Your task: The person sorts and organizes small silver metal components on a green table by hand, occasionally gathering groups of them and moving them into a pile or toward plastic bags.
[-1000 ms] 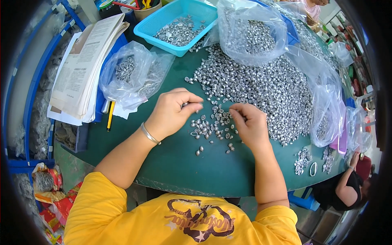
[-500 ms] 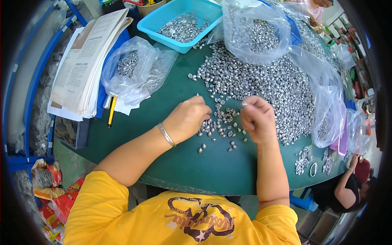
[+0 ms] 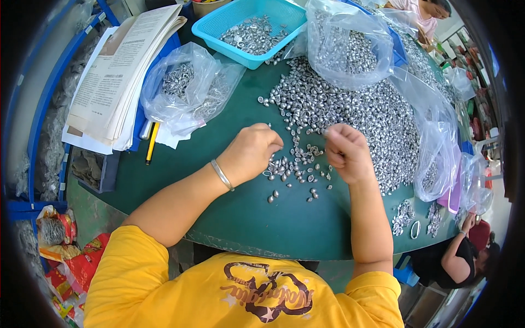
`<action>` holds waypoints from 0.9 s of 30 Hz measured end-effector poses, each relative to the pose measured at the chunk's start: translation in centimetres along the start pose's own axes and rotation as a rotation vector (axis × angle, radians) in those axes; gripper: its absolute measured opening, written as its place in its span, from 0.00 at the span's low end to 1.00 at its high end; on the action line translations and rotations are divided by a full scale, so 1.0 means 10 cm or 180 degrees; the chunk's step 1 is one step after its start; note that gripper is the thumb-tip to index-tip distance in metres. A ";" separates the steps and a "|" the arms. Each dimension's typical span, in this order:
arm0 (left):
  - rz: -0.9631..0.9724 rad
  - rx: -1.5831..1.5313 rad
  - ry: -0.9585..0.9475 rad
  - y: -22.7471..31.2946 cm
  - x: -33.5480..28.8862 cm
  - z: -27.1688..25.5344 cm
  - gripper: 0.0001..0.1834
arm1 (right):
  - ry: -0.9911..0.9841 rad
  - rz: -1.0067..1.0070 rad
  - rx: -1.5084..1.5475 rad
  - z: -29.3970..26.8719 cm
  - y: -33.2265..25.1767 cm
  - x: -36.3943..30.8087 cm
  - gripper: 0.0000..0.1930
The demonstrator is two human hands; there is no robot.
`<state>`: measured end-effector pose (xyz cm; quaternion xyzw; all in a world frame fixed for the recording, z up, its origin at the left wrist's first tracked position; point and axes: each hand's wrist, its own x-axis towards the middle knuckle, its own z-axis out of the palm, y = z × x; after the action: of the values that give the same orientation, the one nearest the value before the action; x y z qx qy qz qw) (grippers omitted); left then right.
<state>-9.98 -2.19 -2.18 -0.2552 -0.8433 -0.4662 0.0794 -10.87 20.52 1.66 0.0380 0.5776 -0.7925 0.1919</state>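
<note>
Small silver half-shell metal pieces (image 3: pixel 353 117) lie in a large heap on the green table, with a looser scatter (image 3: pixel 284 169) between my hands. My left hand (image 3: pixel 251 152), with a silver bangle (image 3: pixel 222 175) at its wrist, is closed in a pinch left of the scatter. A silver speck shows by its fingers, but what they hold is hidden. To the right of the scatter, at the heap's near edge, my right hand (image 3: pixel 350 153) is closed with fingers curled. A small silver piece shows at its thumb and forefinger, slightly blurred.
A blue basket (image 3: pixel 210 41) of silver pieces stands behind. Clear bags (image 3: pixel 350 76) sit on the heap; another bag (image 3: pixel 180 82) lies by stacked papers (image 3: pixel 109 82) and a yellow pen (image 3: pixel 152 143). Chains (image 3: pixel 403 216) lie at right. Two other people sit around the table's far and right sides.
My right hand has turned slightly and its fingers have curled closer, staying beside the scatter. My left hand remains pinched in nearly the same place. The whole view has shifted a little.
</note>
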 end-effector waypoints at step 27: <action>-0.2604 -0.4987 -0.1048 -0.03 0.04 -0.12 0.07 | 0.0160 -0.0215 -0.0644 -0.08 0.15 -0.26 0.05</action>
<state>-10.63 -3.17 -1.56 0.0205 -0.3093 -0.8571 -0.4116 -8.07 21.60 0.80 0.0187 0.6602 -0.7350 0.1534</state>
